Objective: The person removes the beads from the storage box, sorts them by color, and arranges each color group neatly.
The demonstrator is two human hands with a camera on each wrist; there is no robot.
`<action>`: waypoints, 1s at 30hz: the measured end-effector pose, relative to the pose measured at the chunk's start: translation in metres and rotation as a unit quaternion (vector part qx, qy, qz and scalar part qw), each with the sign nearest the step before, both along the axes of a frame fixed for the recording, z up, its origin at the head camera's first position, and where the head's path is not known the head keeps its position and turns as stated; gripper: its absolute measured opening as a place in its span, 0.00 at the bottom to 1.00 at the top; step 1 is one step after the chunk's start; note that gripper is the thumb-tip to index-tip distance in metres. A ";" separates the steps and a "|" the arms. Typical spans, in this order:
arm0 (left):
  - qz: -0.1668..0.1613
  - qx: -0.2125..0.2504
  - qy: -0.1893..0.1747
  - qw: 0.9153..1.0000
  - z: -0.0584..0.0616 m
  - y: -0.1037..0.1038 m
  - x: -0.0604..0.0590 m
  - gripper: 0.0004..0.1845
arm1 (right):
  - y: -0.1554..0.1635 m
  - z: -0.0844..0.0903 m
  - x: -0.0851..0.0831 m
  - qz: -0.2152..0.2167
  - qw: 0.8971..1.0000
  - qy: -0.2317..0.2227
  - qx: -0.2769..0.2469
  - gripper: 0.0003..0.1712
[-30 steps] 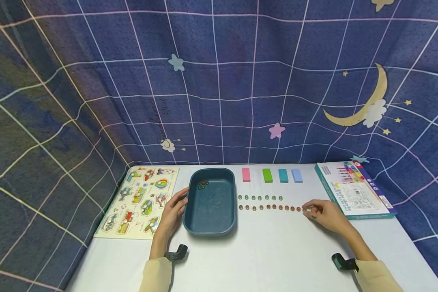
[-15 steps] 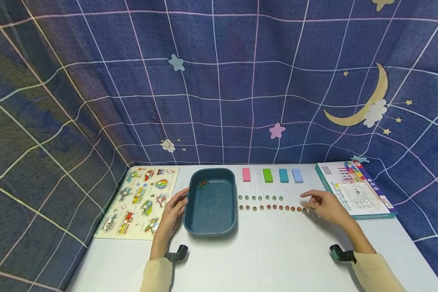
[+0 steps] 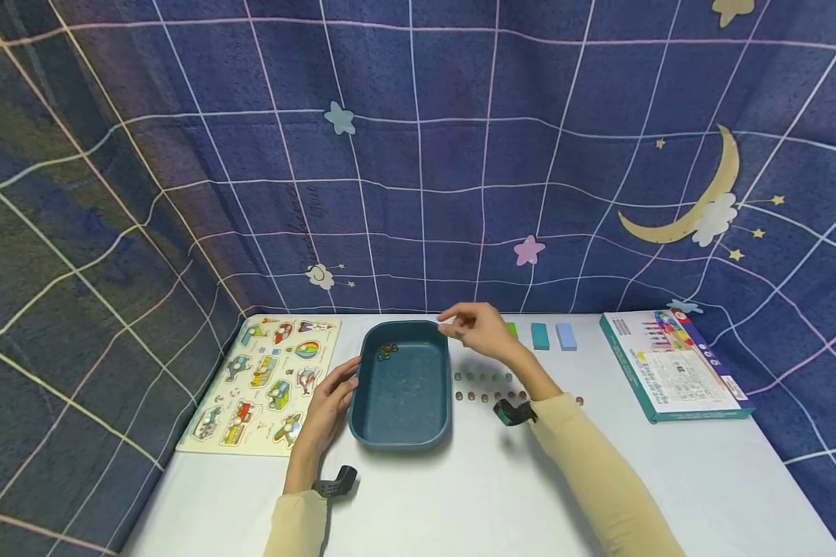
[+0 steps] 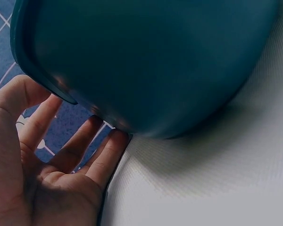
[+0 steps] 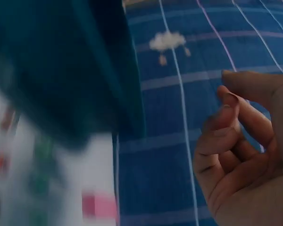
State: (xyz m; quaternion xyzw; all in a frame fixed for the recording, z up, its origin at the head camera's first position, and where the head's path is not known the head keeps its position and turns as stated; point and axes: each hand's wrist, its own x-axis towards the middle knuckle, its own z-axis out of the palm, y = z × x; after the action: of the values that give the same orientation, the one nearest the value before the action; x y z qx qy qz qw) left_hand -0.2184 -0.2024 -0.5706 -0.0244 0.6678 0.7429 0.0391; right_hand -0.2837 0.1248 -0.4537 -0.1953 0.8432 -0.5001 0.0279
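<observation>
My left hand (image 3: 330, 402) rests against the outer left side of a dark teal plastic tub (image 3: 407, 406). In the left wrist view its fingers (image 4: 114, 146) touch the outer wall and the thumb lies at the rim. A few small glassy beads (image 3: 388, 353) sit in the tub's far left corner. My right hand (image 3: 484, 331) hovers at the tub's far right corner, fingers loosely bent, with nothing seen between them. To the tub's right, a green row of beads (image 3: 483, 377) lies behind a longer, mostly reddish row of beads (image 3: 471, 397), both partly hidden by the right arm.
Green (image 3: 512, 329), teal and light blue blocks (image 3: 567, 337) line the table's back; a pink block (image 5: 99, 205) shows in the right wrist view. A picture puzzle board (image 3: 265, 383) lies left. A flat printed box (image 3: 676, 363) lies right. A patterned curtain (image 3: 418, 193) closes the back.
My right hand has let go of a bead at the right end of the front row, lifted, and swung left to the tub's far right corner. The left hand has stayed put.
</observation>
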 end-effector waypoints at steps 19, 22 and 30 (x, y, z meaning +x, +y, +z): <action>-0.005 0.009 0.007 1.000 0.000 -0.002 0.000 0.27 | -0.122 -0.065 -0.029 -0.041 0.986 -0.027 0.157 0.10; -0.004 0.008 0.009 1.000 0.000 -0.002 0.000 0.27 | -0.125 -0.069 -0.028 -0.041 0.984 -0.027 0.171 0.12; -0.005 0.003 0.011 1.000 -0.001 0.000 0.000 0.27 | -0.128 -0.068 -0.027 -0.039 0.982 -0.018 0.185 0.11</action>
State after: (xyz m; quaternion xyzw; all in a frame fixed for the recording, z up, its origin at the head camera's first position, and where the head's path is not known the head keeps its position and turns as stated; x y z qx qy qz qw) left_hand -0.2187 -0.2027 -0.5712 -0.0130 0.6663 0.7447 0.0360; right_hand -0.3106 -0.0036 -0.5220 -0.1442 0.9277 -0.3393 0.0593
